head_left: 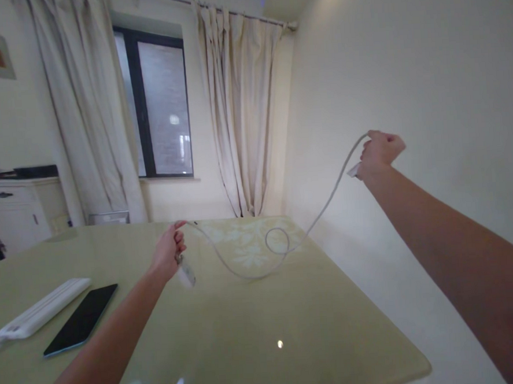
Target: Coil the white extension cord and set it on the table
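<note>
A thin white cable [226, 265] hangs between my two hands, with a small loop twisted into its middle above the table. My left hand [168, 249] is closed on the cable's left part, low over the table; a white plug-like end [186, 273], slightly blurred, dangles below it. Raised higher at the right, in front of the wall, my right hand [382, 148] is closed round the other part of the cable. A small whitish end piece [353, 170] pokes out under that hand; its exact kind is unclear.
On the left of the glossy greenish table [247, 331] lie a white power strip [46, 308] and a dark tablet or phone [82, 319]. A wall [427, 77] runs along the table's right edge. Curtains [246, 100], a window [164, 105] and a white cabinet [14, 209] stand behind.
</note>
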The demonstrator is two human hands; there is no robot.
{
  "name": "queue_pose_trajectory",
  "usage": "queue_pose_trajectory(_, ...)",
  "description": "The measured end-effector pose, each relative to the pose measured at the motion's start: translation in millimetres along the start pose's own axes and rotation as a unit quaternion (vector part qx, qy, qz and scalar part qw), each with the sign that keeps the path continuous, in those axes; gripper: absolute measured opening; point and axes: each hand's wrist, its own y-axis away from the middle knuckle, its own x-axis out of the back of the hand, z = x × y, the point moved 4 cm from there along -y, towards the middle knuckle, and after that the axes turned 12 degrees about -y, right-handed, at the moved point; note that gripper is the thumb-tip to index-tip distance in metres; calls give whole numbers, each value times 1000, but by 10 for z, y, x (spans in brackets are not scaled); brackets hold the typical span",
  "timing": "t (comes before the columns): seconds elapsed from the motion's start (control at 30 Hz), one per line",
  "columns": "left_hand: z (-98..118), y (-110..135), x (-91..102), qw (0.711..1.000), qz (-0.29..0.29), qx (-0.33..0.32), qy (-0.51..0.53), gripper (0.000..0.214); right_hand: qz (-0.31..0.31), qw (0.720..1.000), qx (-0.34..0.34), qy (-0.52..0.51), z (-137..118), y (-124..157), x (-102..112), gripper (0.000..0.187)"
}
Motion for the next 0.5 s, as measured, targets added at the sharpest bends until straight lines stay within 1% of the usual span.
queue_pose_trajectory(0.03,88,72,-68,995,-26,-77,-60,29,23,999,-25,-11,-27,103,-48,21)
queue_pose_trajectory(0.07,169,168,-150,973,-64,-168,-145,30,33,998,-44,-23,-56,205,-102,22)
queue_pose_trajectory(0.1,216,291,-246,926,-117,-263,-245,31,32,997,-54,-34,-89,297,-157,21)
queue_pose_trajectory(0.13,208,434,-343,851,-178,-350,-348,29,16,997,-55,-44,-129,375,-216,20)
queue_pose_trajectory(0.17,136,580,-423,757,-241,-421,-437,26,-1,997,-50,-52,-173,436,-267,20)
queue_pose_trajectory(0.2,10,720,-473,651,-298,-480,-507,24,-16,997,-41,-60,-219,479,-306,20)
queue_pose_trajectory(0.23,-151,837,-488,543,-339,-529,-558,23,-27,997,-29,-66,-264,502,-333,21)
queue_pose_trajectory(0.27,-326,914,-474,447,-355,-565,-595,23,-31,997,-16,-70,-306,507,-347,22)
queue_pose_trajectory(0.3,-493,944,-442,373,-348,-591,-625,22,-32,997,-4,-72,-343,495,-350,22)
queue_pose_trajectory(0.33,-642,926,-400,325,-324,-603,-652,20,-29,997,8,-72,-373,470,-342,22)
queue_pose_trajectory(0.37,-766,866,-352,295,-293,-602,-681,19,-24,997,20,-69,-392,436,-326,22)
queue_pose_trajectory(0.4,-856,773,-302,283,-256,-592,-710,19,-18,997,30,-64,-402,396,-301,22)
queue_pose_trajectory(0.43,-919,662,-251,277,-227,-573,-737,19,-12,998,39,-56,-401,355,-271,21)
queue_pose_trajectory(0.5,-968,436,-161,275,-195,-535,-775,19,4,998,52,-34,-370,282,-195,20)
